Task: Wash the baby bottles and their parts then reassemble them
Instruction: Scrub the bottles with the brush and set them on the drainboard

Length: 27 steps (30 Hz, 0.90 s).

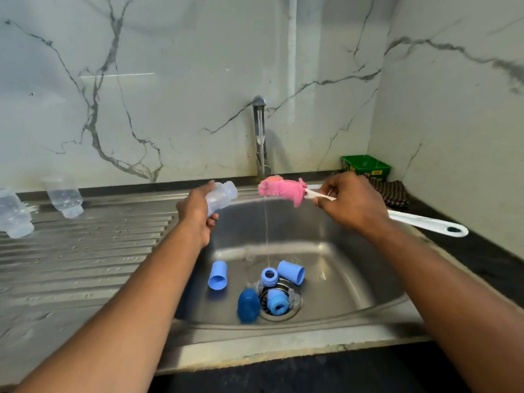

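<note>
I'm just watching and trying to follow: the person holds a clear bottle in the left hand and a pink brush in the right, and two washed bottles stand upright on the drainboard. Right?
Nearly. The head view shows the left hand gripping the clear bottle and the right hand holding the pink brush. But the two bottles on the drainboard stand upside down, mouths on the metal, not upright.

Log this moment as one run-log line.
left hand: holds clear plastic bottle | right hand: holds pink sponge brush under tap trickle | blue caps, rings: in steel sink
</note>
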Each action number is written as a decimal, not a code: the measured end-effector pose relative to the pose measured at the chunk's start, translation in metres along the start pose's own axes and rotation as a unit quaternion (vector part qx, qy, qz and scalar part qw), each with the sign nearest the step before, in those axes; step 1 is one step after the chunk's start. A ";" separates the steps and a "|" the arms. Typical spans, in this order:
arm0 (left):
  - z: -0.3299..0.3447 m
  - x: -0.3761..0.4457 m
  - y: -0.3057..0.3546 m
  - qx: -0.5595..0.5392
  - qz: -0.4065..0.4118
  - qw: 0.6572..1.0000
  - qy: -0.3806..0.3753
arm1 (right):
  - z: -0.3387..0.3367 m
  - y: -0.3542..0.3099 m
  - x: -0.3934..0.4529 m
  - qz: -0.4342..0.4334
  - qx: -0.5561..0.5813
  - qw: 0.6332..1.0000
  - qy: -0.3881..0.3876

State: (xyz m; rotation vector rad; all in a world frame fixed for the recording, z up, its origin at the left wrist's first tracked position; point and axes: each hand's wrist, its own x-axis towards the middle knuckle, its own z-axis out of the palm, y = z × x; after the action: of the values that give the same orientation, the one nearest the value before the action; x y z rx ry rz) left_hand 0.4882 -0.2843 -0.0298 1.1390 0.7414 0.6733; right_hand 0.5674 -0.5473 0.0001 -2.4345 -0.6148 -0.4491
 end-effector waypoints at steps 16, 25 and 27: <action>0.098 0.005 -0.057 0.124 0.083 0.988 -0.037 | 0.012 0.002 -0.005 0.034 -0.088 0.993 -0.072; 0.091 0.020 -0.068 0.208 0.155 0.964 -0.057 | 0.031 -0.001 0.003 0.024 -0.073 0.995 -0.071; 0.096 0.019 -0.069 0.193 0.158 0.965 -0.078 | 0.033 -0.001 0.003 0.029 -0.071 0.995 -0.067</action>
State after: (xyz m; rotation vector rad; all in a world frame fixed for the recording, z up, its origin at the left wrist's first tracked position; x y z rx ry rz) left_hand 0.5824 -0.3409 -0.0755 1.6721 0.5740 0.7120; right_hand 0.5753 -0.5254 -0.0236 -2.6261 -0.5838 -0.3178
